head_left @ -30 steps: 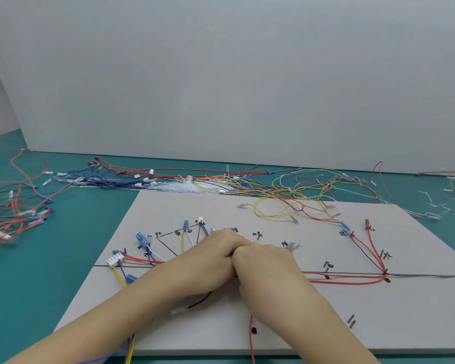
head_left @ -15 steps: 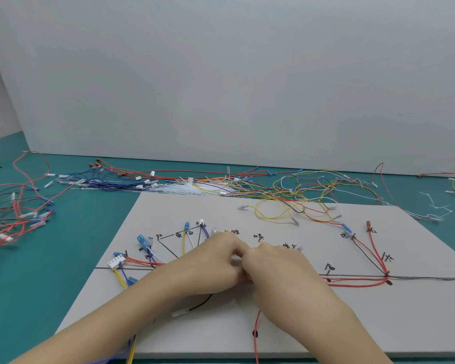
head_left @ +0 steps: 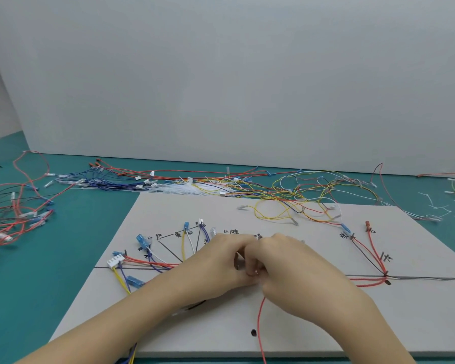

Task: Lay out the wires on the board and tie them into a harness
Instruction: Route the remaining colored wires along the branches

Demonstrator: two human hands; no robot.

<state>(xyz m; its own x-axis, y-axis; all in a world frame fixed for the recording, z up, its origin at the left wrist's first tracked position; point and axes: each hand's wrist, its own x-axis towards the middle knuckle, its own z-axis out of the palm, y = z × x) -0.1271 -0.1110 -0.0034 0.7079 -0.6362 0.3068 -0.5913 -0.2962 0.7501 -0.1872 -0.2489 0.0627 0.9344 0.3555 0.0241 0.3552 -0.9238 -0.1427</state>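
Two bare hands meet knuckle to knuckle over the middle of the board [head_left: 286,337] — a flat, matte, pale grey sheet marked with black ink lines and handwritten labels, lying on a teal tabletop [head_left: 37,285]. The left hand [head_left: 216,264] and right hand [head_left: 292,266] both have their fingers curled inward, tips pressed together over the bundle of wires [head_left: 153,264] at the drawn trunk line; what exactly they pinch is hidden between them. Thin, glossy insulated strands in red, yellow, blue and white fan out to the left, ending in a ribbed white connector [head_left: 115,259] and translucent blue terminals [head_left: 140,239]. A single red wire [head_left: 259,327] drops from under the right hand off the near edge. To the right, red and grey strands converge at a junction [head_left: 385,275]. Loose coils of spare wires [head_left: 300,195] lie tangled behind the board.

Against half a second ago, the hands sit slightly more to the right, with the gap between the knuckles more open — the red wire trails from much the same spot.
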